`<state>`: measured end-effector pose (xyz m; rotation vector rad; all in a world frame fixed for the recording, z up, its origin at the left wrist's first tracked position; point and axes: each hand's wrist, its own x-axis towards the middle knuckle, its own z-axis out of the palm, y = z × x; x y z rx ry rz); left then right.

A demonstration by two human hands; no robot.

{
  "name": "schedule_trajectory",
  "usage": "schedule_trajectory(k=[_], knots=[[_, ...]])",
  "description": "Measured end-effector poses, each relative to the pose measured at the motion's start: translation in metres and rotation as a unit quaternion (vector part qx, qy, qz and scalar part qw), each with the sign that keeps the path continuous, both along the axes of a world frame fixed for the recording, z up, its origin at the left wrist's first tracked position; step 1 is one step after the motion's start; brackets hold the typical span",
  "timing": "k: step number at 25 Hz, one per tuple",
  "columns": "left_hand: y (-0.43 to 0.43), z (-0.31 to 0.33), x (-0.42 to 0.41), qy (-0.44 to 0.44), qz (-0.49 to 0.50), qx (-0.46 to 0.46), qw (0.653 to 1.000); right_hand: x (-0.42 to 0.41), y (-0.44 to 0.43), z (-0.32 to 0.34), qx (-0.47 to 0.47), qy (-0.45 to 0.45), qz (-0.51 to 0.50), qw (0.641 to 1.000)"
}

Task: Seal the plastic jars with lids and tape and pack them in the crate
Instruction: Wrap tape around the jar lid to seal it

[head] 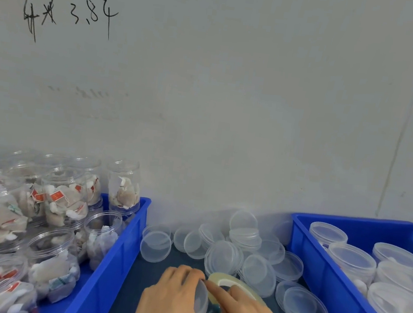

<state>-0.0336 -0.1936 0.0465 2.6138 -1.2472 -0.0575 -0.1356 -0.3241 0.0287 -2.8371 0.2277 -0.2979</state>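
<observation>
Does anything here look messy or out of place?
Only the clear lids: they lie jumbled between the left crate and right crate, some tipped on edge, one standing upright by the wall. Nothing looks spilled or broken.
</observation>
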Motion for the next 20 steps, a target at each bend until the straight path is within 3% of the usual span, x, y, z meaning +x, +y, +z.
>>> schedule_trajectory(k=[3, 12, 14, 16, 20], knots=[[0.003, -0.005, 0.001, -0.025, 0.001, -0.033, 0.999, 0.004, -0.008, -0.006, -0.012, 0.0, 0.006, 1.0], [0.002, 0.001, 0.011, -0.013, -0.018, -0.012, 1.0, 0.014, -0.018, -0.034, -0.08, -0.064, -0.019, 0.995], [-0.002, 0.0, 0.011, 0.008, -0.02, -0.024, 0.999, 0.015, -0.011, -0.028, -0.102, -0.106, -0.034, 0.989], [-0.004, 0.002, 0.005, -0.029, 0.001, -0.055, 0.998, 0.017, -0.003, -0.023, -0.169, -0.176, -0.055, 0.968], [0.001, -0.005, -0.008, -0.067, 0.01, -0.114, 0.991, 0.02, 0.013, -0.026, -0.122, -0.163, -0.094, 0.975]])
